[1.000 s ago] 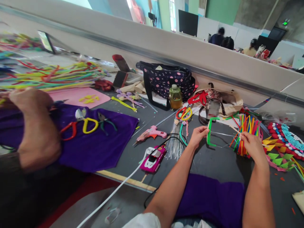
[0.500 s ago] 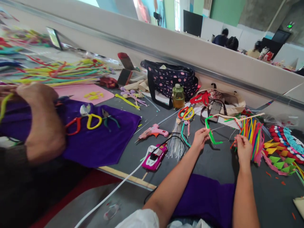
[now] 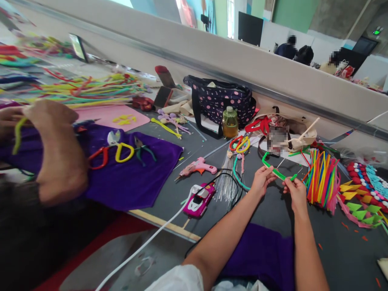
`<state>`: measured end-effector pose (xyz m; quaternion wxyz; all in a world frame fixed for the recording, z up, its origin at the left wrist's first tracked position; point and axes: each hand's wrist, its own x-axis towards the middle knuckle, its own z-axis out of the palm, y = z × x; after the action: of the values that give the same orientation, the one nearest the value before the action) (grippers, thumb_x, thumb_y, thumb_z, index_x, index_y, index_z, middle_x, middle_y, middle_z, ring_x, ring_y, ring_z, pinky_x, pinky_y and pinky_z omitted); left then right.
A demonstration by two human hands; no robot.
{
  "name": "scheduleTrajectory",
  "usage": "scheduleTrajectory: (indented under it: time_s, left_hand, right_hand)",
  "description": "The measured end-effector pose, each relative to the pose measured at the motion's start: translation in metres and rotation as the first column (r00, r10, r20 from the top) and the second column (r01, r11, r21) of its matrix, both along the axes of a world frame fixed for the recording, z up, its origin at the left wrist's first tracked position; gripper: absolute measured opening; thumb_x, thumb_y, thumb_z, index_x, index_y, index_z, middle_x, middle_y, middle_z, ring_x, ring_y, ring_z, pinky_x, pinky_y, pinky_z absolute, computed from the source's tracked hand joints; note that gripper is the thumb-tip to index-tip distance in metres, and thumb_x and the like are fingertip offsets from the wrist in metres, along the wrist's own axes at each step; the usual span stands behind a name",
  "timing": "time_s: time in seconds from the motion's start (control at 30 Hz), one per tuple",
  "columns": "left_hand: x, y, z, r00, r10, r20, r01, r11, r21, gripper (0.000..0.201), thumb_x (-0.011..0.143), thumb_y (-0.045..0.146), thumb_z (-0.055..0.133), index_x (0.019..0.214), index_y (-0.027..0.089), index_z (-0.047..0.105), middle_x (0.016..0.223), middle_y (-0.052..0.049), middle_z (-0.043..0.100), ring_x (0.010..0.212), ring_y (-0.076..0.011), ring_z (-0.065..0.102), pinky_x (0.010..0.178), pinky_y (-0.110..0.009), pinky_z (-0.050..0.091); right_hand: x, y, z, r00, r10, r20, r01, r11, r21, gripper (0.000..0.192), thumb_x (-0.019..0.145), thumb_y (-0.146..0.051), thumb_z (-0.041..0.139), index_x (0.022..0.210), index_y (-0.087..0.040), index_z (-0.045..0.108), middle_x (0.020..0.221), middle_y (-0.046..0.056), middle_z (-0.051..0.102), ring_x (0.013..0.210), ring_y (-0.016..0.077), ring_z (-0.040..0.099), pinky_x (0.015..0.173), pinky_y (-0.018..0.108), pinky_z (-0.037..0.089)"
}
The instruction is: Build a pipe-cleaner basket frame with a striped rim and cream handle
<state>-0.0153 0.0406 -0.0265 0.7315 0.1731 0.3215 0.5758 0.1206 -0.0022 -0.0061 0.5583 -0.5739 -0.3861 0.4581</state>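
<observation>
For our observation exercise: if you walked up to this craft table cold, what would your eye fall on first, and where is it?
First, the green pipe cleaner stretched between the left hand and right hand at centre right. Next, the bright bundle of coloured sticks just right of the hands. Then the purple cloth at left, carrying red and yellow scissors, beside a co-worker's hand.

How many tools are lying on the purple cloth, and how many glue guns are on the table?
Red-handled scissors: 1
Yellow-handled scissors: 1
Green-handled pliers: 1
Pink glue guns: 1
Total: 4
</observation>
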Motion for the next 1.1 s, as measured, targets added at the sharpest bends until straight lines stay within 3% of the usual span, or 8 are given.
scheduleTrajectory:
  time_s: [0.23, 0.4, 0.53, 0.87, 1.1]
  left_hand:
    - [-0.006, 0.004, 0.001, 0.999, 0.023, -0.046, -0.022, 0.999, 0.024, 0.035, 0.069, 0.041, 0.073, 0.083, 0.011, 0.063, 0.073, -0.008, 0.069, 0.057, -0.0139, 0.065, 0.058, -0.025, 0.054]
    - [-0.001, 0.001, 0.000, 0.998, 0.020, -0.055, -0.015, 0.997, 0.076, 0.038, 0.068, 0.041, 0.075, 0.088, 0.011, 0.064, 0.076, -0.008, 0.070, 0.060, -0.0134, 0.066, 0.060, -0.023, 0.054]
    - [0.001, 0.000, 0.002, 0.998, 0.004, -0.059, 0.002, 0.995, 0.100, 0.040, 0.068, 0.045, 0.073, 0.088, 0.011, 0.065, 0.081, -0.010, 0.071, 0.062, -0.0143, 0.067, 0.062, -0.024, 0.054]
    - [-0.001, 0.001, 0.001, 0.998, -0.009, -0.061, 0.012, 0.998, 0.064, 0.040, 0.073, 0.046, 0.068, 0.086, 0.009, 0.066, 0.072, -0.012, 0.070, 0.058, -0.0161, 0.066, 0.060, -0.027, 0.054]
    - [0.000, -0.003, 0.002, 0.977, -0.190, -0.098, 0.200, 0.974, 0.103, 0.041, 0.067, 0.038, 0.076, 0.096, 0.010, 0.066, 0.092, -0.014, 0.071, 0.070, -0.0174, 0.068, 0.065, -0.028, 0.055]
  right_hand:
    - [0.013, 0.002, -0.002, 0.989, -0.012, -0.149, 0.016, 1.000, 0.025, 0.026, 0.062, -0.036, 0.076, 0.075, -0.017, 0.062, 0.058, -0.004, 0.060, 0.045, 0.0056, 0.048, 0.041, 0.016, 0.042]
    - [0.010, 0.004, -0.001, 0.973, -0.054, -0.225, 0.062, 0.998, 0.025, 0.031, 0.060, -0.038, 0.078, 0.077, -0.018, 0.062, 0.067, -0.004, 0.062, 0.056, 0.0092, 0.059, 0.047, 0.019, 0.050]
    - [0.010, 0.005, -0.003, 0.971, -0.067, -0.229, 0.077, 0.997, 0.034, 0.034, 0.057, -0.038, 0.080, 0.078, -0.017, 0.063, 0.070, -0.002, 0.064, 0.061, 0.0126, 0.064, 0.047, 0.020, 0.051]
    - [0.019, 0.006, -0.009, 0.988, -0.041, -0.147, 0.050, 0.997, 0.056, 0.036, 0.060, -0.039, 0.079, 0.081, -0.015, 0.062, 0.065, 0.000, 0.065, 0.056, 0.0146, 0.065, 0.045, 0.021, 0.050]
    - [0.017, 0.002, -0.002, 0.987, 0.008, -0.163, 0.001, 0.999, 0.054, 0.035, 0.061, -0.040, 0.079, 0.082, -0.016, 0.062, 0.067, 0.000, 0.066, 0.056, 0.0138, 0.064, 0.046, 0.021, 0.051]
